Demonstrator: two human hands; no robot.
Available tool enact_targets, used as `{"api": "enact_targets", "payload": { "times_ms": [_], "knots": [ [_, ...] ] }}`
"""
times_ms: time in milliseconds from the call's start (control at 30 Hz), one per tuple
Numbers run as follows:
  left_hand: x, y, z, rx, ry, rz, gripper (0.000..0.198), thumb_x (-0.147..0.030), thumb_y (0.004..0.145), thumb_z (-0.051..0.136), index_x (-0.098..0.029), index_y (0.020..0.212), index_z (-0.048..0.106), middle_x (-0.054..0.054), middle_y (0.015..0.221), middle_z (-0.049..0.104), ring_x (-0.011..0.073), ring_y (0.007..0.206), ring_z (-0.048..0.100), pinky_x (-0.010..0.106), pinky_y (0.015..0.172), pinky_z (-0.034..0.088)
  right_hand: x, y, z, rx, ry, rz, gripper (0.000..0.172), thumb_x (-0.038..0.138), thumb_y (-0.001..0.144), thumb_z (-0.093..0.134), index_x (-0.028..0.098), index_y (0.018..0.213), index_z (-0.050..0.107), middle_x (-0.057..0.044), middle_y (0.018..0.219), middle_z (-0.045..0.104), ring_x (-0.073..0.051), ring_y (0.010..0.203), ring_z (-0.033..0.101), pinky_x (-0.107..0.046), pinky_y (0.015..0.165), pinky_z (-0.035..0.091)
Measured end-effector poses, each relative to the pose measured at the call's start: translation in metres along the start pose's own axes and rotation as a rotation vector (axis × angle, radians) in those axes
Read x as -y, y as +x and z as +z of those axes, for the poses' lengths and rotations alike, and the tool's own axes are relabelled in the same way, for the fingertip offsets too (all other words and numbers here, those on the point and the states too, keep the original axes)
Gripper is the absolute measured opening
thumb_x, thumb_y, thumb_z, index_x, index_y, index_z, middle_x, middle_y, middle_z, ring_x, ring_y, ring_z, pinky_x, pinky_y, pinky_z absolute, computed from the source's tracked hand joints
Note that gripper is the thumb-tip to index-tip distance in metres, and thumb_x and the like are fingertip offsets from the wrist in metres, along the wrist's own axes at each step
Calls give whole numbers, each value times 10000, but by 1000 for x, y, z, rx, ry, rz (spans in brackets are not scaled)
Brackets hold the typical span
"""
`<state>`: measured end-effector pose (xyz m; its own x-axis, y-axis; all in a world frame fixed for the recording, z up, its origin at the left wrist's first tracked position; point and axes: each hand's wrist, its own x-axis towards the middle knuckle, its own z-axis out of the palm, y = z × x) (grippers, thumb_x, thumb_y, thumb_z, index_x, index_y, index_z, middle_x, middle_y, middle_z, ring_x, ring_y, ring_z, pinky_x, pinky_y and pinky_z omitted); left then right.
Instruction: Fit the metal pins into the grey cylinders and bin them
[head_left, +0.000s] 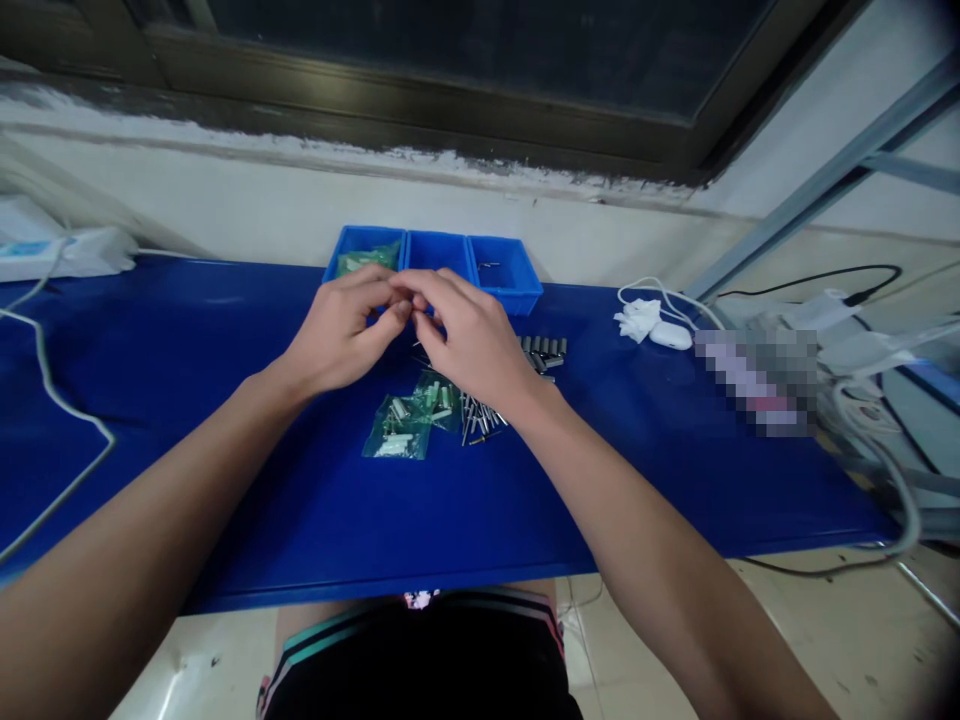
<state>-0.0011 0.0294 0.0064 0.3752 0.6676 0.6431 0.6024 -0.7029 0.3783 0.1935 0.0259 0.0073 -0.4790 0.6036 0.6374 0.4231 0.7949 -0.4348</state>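
In the head view, the left hand and the right hand meet over the blue worktop, fingers curled and fingertips together. Whatever may be pinched between them is hidden, so I cannot tell whether they grasp anything. Just beyond stand three joined blue bins; the left one holds green-tinted bags, the right one a few thin metal pieces.

Below the hands, on the near side, lie two small clear bags with short cylindrical parts inside, overlapping or touching. Beside them, partly under the right wrist, is a loose heap of metal pins, and short metal cylinders stand or lie just past that wrist.

The likeliest trouble is a small part slipping from the fingertips and rolling, since the worktop looks smooth and the parts round. The right forearm, passing so near the heap, could sweep pins aside or knock cylinders over. Pins could also mix with the cylinders, lying so close together.
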Motion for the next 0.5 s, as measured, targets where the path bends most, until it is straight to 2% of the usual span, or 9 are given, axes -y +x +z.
{"api": "enact_targets", "payload": {
  "times_ms": [100,200,267,333,433,500],
  "knots": [
    [-2,1,-1,4,-16,0,340,-402,1057,486,-183,893,688,92,1040,741,239,1007,703,374,946,526,-10,10,-16,-134,177,150,263,125,979,562,229,1161,719,-44,1094,716,-169,898,682,-346,840,573],
    [1,0,1,49,19,7,360,-426,1066,488,-172,937,709,95,1024,745,240,978,709,367,914,521,-30,19,-48,-255,448,389,101,253,936,698,235,1028,735,-13,945,720,-155,812,695,-312,748,583],
    [4,-2,3,96,60,10,362,-436,1060,498,-169,973,726,89,1012,748,239,943,709,361,867,517,-44,20,-68,-318,563,502,139,350,897,769,253,986,724,5,899,713,-148,816,703,-269,684,564],
    [6,-3,6,155,84,8,361,-437,1050,505,-170,1001,742,82,1001,749,235,904,707,356,820,511,-54,16,-79,-371,617,599,228,451,864,805,258,924,699,14,868,702,-127,754,684,-227,572,502],
    [7,-5,9,240,86,-18,353,-423,1035,509,-173,1032,758,74,993,748,229,873,703,351,779,504,-63,6,-76,-374,632,753,368,555,832,818,235,806,637,31,724,632,-79,531,530,-215,407,325],
    [7,-5,11,283,89,-38,354,-424,1027,510,-177,1042,763,72,1000,747,229,870,701,354,776,504,-65,0,-67,-331,632,849,401,532,853,799,221,723,582,55,607,533,-56,443,396,-219,372,230]
  ]
}}
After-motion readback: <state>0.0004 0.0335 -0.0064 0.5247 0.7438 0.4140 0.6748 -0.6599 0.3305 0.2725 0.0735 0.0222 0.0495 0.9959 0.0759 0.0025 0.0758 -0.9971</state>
